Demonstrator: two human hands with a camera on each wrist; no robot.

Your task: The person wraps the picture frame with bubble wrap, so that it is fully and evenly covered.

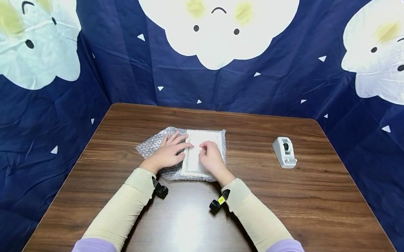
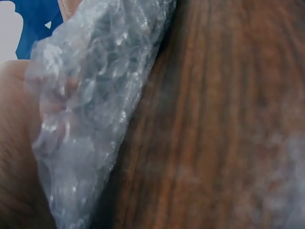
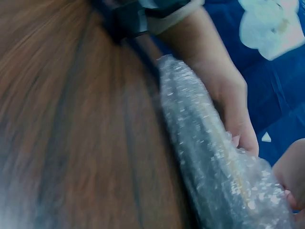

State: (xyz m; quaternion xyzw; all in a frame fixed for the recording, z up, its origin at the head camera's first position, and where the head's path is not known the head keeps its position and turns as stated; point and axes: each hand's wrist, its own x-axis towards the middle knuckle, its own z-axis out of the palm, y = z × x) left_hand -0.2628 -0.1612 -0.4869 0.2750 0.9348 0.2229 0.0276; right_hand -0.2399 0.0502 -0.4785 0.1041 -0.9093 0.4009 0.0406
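A flat white rectangular frame (image 1: 193,160) with a narrow patterned border lies on bubble wrap (image 1: 152,144) in the middle of the table. Wrap shows past its right and lower edges, and a loose flap spreads left. My left hand (image 1: 168,152) rests with spread fingers on the wrap, its index fingertip reaching over the frame's left part. Over the frame's right half is my right hand (image 1: 212,159), fingers curled and thumb close to the index finger; I cannot tell whether something thin is between them. Both wrist views show the bubble wrap (image 3: 205,138) raised in a thick edge above the wood.
A white tape dispenser (image 1: 284,152) stands to the right on the brown wooden table (image 1: 251,227). Dark blue cloth (image 1: 224,89) with white clouds hangs behind the table and on both sides. A small black camera is strapped at each wrist.
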